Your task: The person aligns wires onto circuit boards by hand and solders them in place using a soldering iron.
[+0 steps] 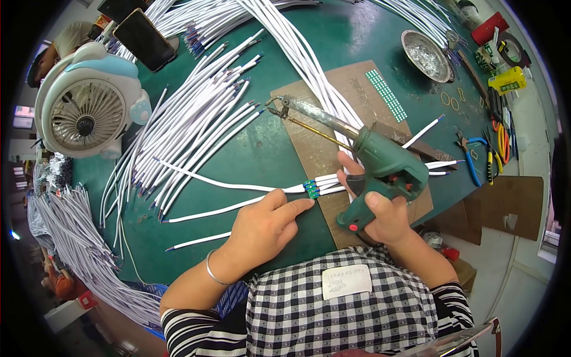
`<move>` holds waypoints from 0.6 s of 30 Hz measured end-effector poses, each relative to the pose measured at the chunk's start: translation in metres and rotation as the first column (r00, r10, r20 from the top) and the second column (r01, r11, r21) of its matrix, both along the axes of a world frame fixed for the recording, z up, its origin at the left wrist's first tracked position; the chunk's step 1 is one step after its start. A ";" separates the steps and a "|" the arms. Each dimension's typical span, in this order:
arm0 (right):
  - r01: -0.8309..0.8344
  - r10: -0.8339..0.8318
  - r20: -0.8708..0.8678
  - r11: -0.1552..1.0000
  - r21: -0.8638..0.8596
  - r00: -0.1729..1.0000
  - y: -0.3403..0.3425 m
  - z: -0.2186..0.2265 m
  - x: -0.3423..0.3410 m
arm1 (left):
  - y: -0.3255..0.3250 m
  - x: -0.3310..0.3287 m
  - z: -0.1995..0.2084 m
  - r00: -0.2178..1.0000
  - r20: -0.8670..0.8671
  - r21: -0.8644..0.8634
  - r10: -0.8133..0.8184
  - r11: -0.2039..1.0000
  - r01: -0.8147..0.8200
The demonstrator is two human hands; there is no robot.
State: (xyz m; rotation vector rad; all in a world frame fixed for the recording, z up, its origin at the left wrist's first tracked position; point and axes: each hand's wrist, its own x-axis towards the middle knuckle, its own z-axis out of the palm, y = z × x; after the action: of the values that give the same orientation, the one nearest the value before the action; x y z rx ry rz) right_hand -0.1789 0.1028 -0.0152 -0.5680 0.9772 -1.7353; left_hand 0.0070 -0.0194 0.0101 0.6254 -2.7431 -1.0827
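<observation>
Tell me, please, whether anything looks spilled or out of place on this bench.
Nothing spilled or damaged stands out; at most, a few rubber bands lie loose on the green table near the metal bowl, binding nothing.

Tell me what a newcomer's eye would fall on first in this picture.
Probably the green soldering gun gripped in the right hand, just right of centre. Next might come the bundle of white cables spread over the green table to its left, then the round-faced fan at the far left.
</observation>
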 end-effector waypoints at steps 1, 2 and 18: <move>0.009 -0.009 -0.006 1.000 -0.005 1.000 0.000 0.000 0.000 | 0.000 0.000 -0.001 1.000 -0.019 -0.013 0.005 1.000 -0.005; 0.004 -0.004 -0.004 1.000 -0.008 1.000 0.000 0.000 0.000 | 0.000 -0.001 -0.002 0.998 -0.061 0.021 0.026 0.999 -0.025; -0.037 0.037 -0.011 0.999 0.038 0.999 0.003 -0.001 -0.002 | -0.006 -0.002 -0.006 0.993 -0.077 -0.305 -0.088 0.950 0.060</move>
State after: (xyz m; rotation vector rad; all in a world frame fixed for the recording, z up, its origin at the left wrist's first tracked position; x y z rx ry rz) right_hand -0.1813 0.1060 -0.0167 -0.5690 1.0001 -1.6789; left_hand 0.0045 -0.0251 0.0045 0.4213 -2.7896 -0.6606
